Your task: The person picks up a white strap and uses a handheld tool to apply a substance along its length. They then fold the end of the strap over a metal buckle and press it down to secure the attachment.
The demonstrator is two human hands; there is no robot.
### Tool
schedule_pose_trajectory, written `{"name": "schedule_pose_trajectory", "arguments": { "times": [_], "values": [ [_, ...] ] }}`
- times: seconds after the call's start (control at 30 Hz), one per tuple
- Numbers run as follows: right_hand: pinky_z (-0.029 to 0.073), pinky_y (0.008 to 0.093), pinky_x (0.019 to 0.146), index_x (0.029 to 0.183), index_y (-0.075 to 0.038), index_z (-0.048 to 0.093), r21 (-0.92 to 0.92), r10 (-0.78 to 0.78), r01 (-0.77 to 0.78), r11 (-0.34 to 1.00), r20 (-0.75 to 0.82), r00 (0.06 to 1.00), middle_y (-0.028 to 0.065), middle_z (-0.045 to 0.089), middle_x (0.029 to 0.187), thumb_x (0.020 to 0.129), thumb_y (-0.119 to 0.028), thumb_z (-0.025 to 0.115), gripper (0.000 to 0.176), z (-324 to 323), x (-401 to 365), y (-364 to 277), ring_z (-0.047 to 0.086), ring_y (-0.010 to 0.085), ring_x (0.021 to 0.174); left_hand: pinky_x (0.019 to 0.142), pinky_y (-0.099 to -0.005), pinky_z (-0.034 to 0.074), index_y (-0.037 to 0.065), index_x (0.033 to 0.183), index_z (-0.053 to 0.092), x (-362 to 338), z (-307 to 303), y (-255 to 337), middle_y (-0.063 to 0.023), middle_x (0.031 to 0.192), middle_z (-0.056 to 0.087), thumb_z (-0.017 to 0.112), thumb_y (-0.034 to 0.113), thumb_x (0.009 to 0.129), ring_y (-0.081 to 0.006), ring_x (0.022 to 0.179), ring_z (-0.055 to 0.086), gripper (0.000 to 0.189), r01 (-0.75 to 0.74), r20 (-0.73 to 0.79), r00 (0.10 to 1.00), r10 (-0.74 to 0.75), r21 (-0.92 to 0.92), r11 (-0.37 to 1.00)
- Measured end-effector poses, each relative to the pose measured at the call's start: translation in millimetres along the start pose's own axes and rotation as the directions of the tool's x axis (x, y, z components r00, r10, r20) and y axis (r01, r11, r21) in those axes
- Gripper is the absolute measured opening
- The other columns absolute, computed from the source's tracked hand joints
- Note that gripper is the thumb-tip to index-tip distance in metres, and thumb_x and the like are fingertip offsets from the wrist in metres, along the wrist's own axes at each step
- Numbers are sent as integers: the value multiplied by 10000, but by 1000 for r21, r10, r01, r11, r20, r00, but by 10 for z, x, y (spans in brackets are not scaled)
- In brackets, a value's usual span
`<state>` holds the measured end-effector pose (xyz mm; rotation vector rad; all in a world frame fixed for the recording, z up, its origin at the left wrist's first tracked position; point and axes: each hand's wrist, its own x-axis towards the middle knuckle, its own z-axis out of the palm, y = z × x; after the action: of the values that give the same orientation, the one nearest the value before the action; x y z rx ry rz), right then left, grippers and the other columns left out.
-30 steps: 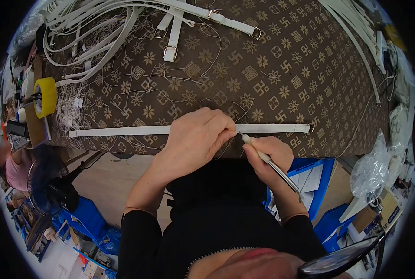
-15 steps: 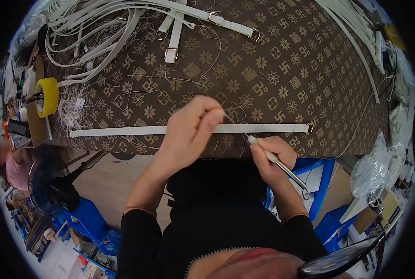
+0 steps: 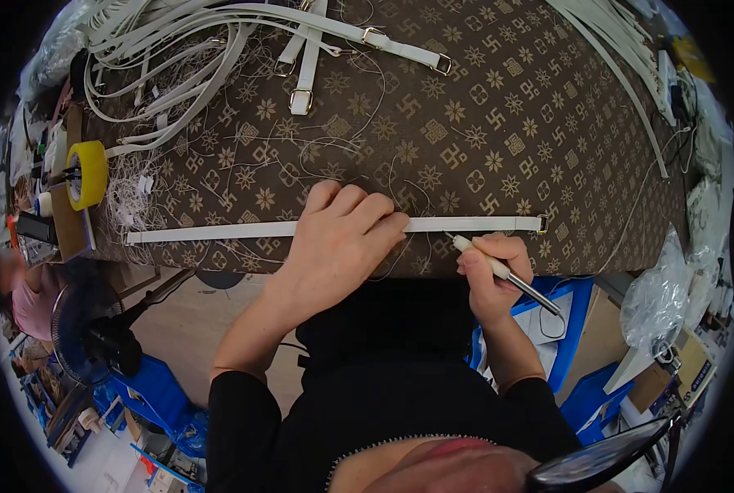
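Note:
A narrow white strap (image 3: 465,224) with a metal buckle at its right end lies straight along the near edge of the cloth. Over its middle rests my left hand (image 3: 338,238), fingers bent and pressed together on the strap; whether a thread is pinched in them is hidden. Closed around a thin awl (image 3: 510,277) with a white collar and metal handle is my right hand (image 3: 498,275), just below the strap. The awl's fine tip points up-left, close to the strap's lower edge. Loose threads (image 3: 420,197) lie around the strap.
Several white straps with buckles (image 3: 301,100) lie at the back left, more strips (image 3: 630,82) at the back right. A yellow tape roll (image 3: 87,174) stands at the left edge by a thread heap (image 3: 128,197). A fan (image 3: 87,333) and another person (image 3: 34,304) are lower left.
My left hand has come down from a raised pinch to lie on the strap. My right hand has shifted slightly right with the awl, its tip moving off the strap's edge.

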<state>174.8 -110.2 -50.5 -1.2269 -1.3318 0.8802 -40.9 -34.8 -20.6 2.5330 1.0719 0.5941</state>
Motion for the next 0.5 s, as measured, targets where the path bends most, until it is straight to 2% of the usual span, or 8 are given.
{"name": "schedule_pose_trajectory", "arguments": {
  "times": [0.13,0.2,0.23,0.3,0.33,0.4,0.5],
  "values": [
    [497,213,584,985,14,535,83,17,-16,996,-9,1000,114,611,789,879,37,611,133,-19,74,-92,591,116,637,833,-343,386,134,905,679,63,-146,-97,7,833,581,674,155,816,-180,818,550,92,27,120,993,-16,-90,996],
    [512,226,637,995,20,549,69,-104,102,992,25,994,132,645,840,875,24,634,147,-23,150,-123,621,126,697,815,-327,391,133,921,690,105,-221,-142,4,790,596,722,149,794,-184,771,561,131,59,277,961,-8,-175,983],
    [512,226,637,995,20,549,69,-103,101,992,20,995,132,645,840,875,24,634,147,-8,160,-106,621,126,697,815,-327,391,133,921,690,115,-223,-144,4,790,596,722,149,794,-184,771,561,131,56,280,960,-5,-175,983],
    [500,221,683,984,3,619,-56,11,-11,998,-4,1000,114,685,902,825,12,723,191,39,184,-68,644,111,776,818,-334,386,129,943,687,145,-233,-157,-5,845,603,723,174,794,-194,801,559,160,56,288,958,-14,-136,989],
    [507,230,701,993,8,620,-50,100,-99,994,14,995,117,689,919,825,-1,731,202,35,200,-125,652,120,788,818,-334,386,129,943,687,151,-220,-161,-5,845,603,723,174,794,-194,801,559,160,50,289,957,-10,-133,990],
    [523,243,720,1000,20,596,-28,76,-75,997,23,997,141,687,931,851,14,690,176,21,191,-78,659,135,794,824,-348,375,132,957,688,139,-158,-134,-14,897,600,763,225,754,-201,838,549,235,109,140,986,-90,-142,984],
    [539,257,741,1009,34,570,-6,46,-46,999,32,998,172,685,950,876,32,644,151,-8,144,4,671,155,804,821,-362,367,120,873,669,219,-146,3,-24,911,571,790,274,718,-209,855,531,249,143,112,985,-129,-131,981]
  ]
}}
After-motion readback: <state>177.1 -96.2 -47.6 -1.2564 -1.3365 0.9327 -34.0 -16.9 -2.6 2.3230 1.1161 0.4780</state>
